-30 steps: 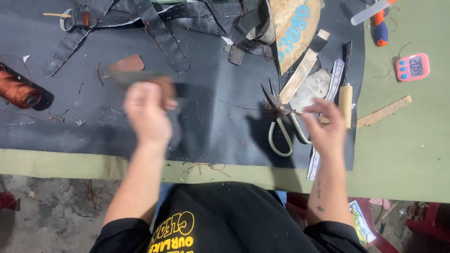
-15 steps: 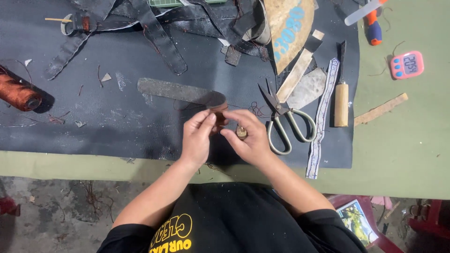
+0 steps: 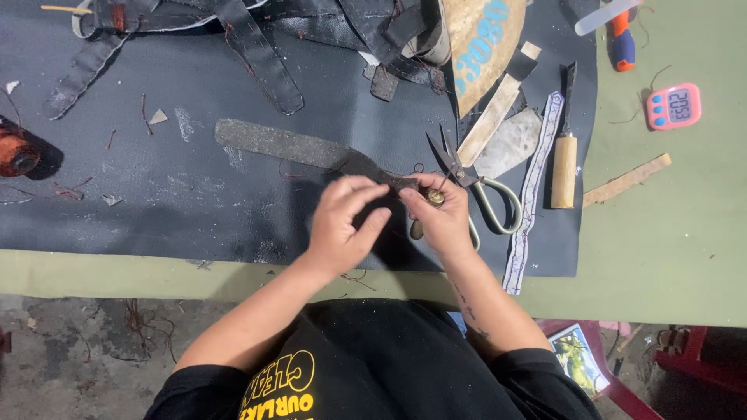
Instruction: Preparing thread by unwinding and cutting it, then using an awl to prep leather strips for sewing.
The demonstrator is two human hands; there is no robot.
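A long grey leather strap (image 3: 272, 142) lies across the black mat (image 3: 156, 202), running from upper left down to my hands. My left hand (image 3: 342, 222) pinches the strap's near end. My right hand (image 3: 442, 214) grips the same end from the right and holds a small brass-coloured metal piece (image 3: 434, 198) against it. Large scissors (image 3: 475, 187) lie on the mat just right of my right hand, touching or nearly touching it.
Dark leather straps (image 3: 257, 54) and scraps lie at the mat's far edge, with a tan board (image 3: 482, 39). A wooden-handled tool (image 3: 564, 155), a patterned ribbon (image 3: 533, 187), a pink timer (image 3: 673, 106), a wooden strip (image 3: 626, 179) and an orange spool (image 3: 15, 152) lie around.
My hands came together from wide apart onto the strap's near end. The strap now lies flat on the mat, and my right hand left the scissors.
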